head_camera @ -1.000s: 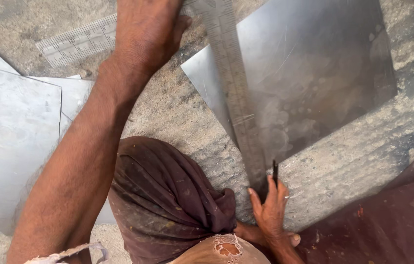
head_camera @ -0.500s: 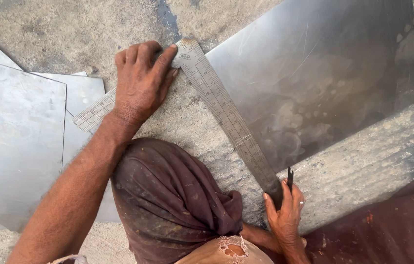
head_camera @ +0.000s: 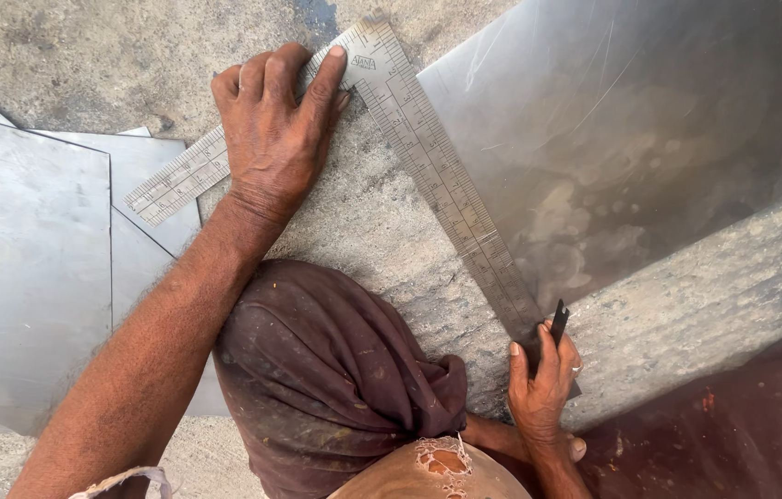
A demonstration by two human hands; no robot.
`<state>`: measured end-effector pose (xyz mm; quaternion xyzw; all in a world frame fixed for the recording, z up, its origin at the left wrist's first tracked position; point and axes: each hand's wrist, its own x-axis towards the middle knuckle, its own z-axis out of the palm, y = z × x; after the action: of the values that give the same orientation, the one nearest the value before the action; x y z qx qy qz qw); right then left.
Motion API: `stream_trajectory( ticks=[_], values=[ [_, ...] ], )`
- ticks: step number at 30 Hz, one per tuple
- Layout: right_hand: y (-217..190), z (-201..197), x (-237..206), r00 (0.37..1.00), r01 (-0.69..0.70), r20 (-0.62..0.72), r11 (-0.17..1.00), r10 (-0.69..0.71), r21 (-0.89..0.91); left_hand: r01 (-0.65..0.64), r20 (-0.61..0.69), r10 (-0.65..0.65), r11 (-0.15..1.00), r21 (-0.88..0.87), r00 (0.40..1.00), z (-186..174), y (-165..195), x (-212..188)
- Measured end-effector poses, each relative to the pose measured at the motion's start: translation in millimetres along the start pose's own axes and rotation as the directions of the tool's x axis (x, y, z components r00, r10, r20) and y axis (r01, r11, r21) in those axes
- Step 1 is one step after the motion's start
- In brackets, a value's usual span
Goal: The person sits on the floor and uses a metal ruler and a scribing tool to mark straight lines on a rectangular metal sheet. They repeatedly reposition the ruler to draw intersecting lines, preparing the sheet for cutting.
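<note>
An L-shaped steel square (head_camera: 437, 176) lies on the concrete floor, its long arm along the left edge of a large metal sheet (head_camera: 649, 148). My left hand (head_camera: 275, 129) presses flat on the square near its corner. My right hand (head_camera: 543, 379) grips a thin dark scribing tool (head_camera: 558, 323), its tip at the near end of the long arm, by the sheet's lower corner.
Several more metal sheets (head_camera: 30, 268) lie stacked on the left. My bent knee in dark brown cloth (head_camera: 335, 379) sits between my arms. A dark reddish surface (head_camera: 733, 425) fills the lower right. Rough concrete (head_camera: 86, 55) lies beyond.
The view has shifted, so the square's corner and my left hand show lower in frame. My left hand now lies flat on the square. My right hand stays at the near end with the tool.
</note>
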<state>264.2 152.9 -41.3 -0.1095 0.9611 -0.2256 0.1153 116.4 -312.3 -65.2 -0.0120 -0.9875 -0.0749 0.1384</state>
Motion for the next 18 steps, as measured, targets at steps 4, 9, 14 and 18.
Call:
stream_trajectory(
  ticks=[4, 9, 14, 18],
  values=[
    [-2, -3, 8, 0.999, 0.033, 0.006, 0.999, -0.033, 0.006, -0.032, 0.002, 0.032, 0.999, 0.028, 0.999, 3, -1, -2],
    [-4, -10, 16, 0.997, 0.071, -0.029, 0.997, -0.07, 0.025, -0.092, -0.021, 0.093, 0.995, 0.037, 0.995, 2, -2, 0],
    [-3, -14, 19, 0.996, 0.087, -0.031, 0.995, -0.085, 0.048, -0.115, 0.006, 0.115, 0.992, 0.042, 0.993, 0, -1, -6],
    [0, -14, 16, 0.996, 0.08, -0.028, 0.996, -0.079, 0.037, -0.157, 0.006, 0.16, 0.96, 0.23, 0.987, 8, -5, -20]
  ],
)
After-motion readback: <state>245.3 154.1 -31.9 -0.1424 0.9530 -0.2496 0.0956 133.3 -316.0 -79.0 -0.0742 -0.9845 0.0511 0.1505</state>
